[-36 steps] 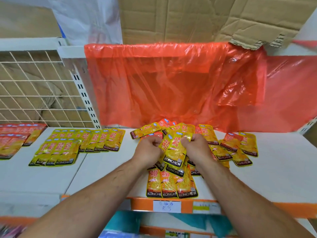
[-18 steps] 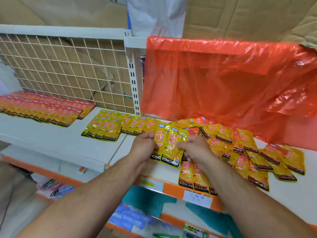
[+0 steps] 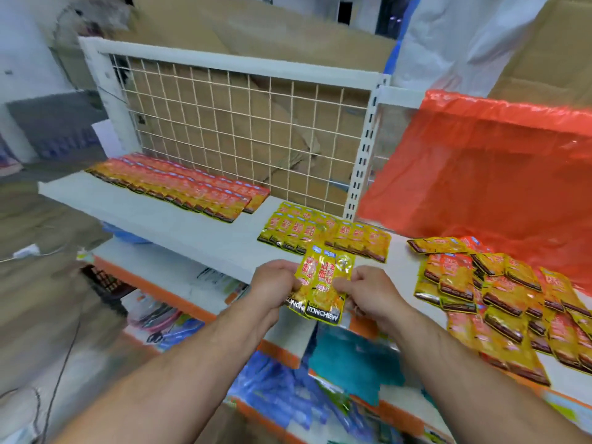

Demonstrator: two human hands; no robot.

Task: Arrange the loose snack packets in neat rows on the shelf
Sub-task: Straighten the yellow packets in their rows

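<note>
Packets [image 3: 322, 285]: flat foil pouches, glossy yellow with red print and a black band along the bottom. A small overlapped stack of them is held upright in the air, just over the front edge of the shelf [image 3: 166, 219].

Hands: left hand [image 3: 275, 283] and right hand [image 3: 368, 293] are close together, each pinching one side of the stack between thumb and curled fingers.

Shelf: flat, pale, smooth board with a straight front edge.
- Far left, one long row of red-orange packets [image 3: 182, 185], overlapped like tiles and running slantwise along the back.
- Centre, yellow rows [image 3: 307, 230], two deep, neatly overlapped, just behind the held stack.
- Right, a loose pile [image 3: 499, 296] of the same pouches lying at all angles, some reaching the front edge.

Backing: a white wire grid [image 3: 243, 136] with creased brown cardboard behind it. To its right, a crinkled, translucent red plastic sheet [image 3: 480, 174] hangs down to the pile.

Open room: a bare strip of board runs in front of the red-orange row, and a narrow gap lies between the yellow rows and the pile.

Below: blue and teal goods [image 3: 349, 357], too blurred to identify.
</note>
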